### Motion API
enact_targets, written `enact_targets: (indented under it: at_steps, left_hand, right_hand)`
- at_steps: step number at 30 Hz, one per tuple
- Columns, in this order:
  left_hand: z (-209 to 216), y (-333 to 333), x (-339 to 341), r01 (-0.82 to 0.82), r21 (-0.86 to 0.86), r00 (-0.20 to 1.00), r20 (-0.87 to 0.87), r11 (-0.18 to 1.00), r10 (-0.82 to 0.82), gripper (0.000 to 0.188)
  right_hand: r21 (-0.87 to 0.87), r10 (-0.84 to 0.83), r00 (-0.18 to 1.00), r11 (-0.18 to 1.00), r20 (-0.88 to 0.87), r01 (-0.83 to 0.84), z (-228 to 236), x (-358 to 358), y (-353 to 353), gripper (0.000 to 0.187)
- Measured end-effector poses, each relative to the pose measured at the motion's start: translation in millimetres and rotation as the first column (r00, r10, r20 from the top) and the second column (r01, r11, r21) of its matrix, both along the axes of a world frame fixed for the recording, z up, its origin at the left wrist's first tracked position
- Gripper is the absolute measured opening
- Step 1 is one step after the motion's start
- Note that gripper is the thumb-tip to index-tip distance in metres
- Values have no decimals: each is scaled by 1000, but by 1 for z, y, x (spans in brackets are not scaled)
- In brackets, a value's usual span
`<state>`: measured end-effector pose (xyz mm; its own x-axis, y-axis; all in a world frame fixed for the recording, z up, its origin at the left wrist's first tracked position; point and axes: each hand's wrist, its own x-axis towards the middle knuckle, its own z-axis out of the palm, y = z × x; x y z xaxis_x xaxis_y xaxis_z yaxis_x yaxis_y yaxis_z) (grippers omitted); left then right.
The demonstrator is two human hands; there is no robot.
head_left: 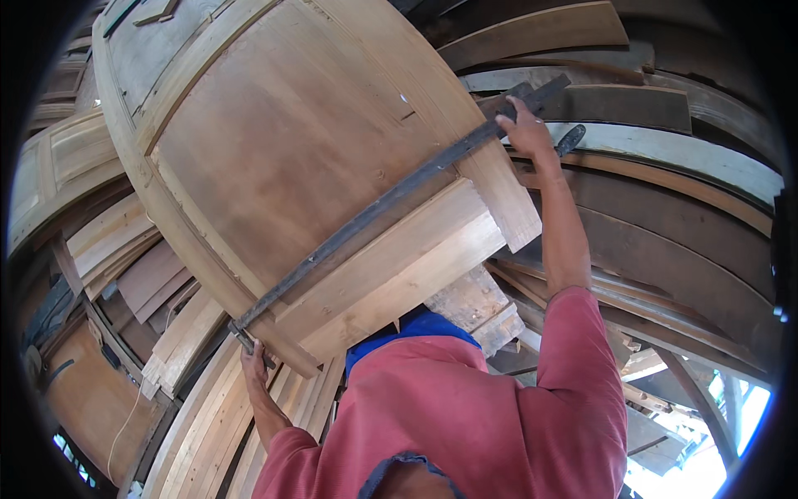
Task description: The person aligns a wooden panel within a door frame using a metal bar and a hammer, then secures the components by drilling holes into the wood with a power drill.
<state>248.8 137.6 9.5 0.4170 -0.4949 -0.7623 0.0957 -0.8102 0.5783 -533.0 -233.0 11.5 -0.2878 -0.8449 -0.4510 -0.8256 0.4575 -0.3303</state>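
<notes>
Dark metal bar clamp (384, 200): my left hand (253, 363) and right hand (527, 131) grip its ends, best kept square across the panelled door (266, 150).

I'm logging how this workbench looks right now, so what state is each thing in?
Bar clamp: spanning the wooden door's width; tightness can't be told
Wooden door: lying panel side up, frame around its panels
Left hand: at the clamp's lower-left end, apparently gripping
Right hand: closed on the clamp's upper-right end
Boards on the right: stacked in layers
</notes>
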Motion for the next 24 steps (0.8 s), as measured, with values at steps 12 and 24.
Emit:
enact_targets:
  at_steps: [12, 24]
  left_hand:
    - [-1, -3, -13, 102, -1, 979, 175, 995, -101, 23]
    - [-28, 43, -19, -192, -155, 977, 66, 969, 204, 35]
  right_hand:
    - [-308, -69, 994, 947, 84, 92, -39, -18, 30, 56]
    - [-293, 7, 976, 954, 219, 59, -41, -8, 28, 47]
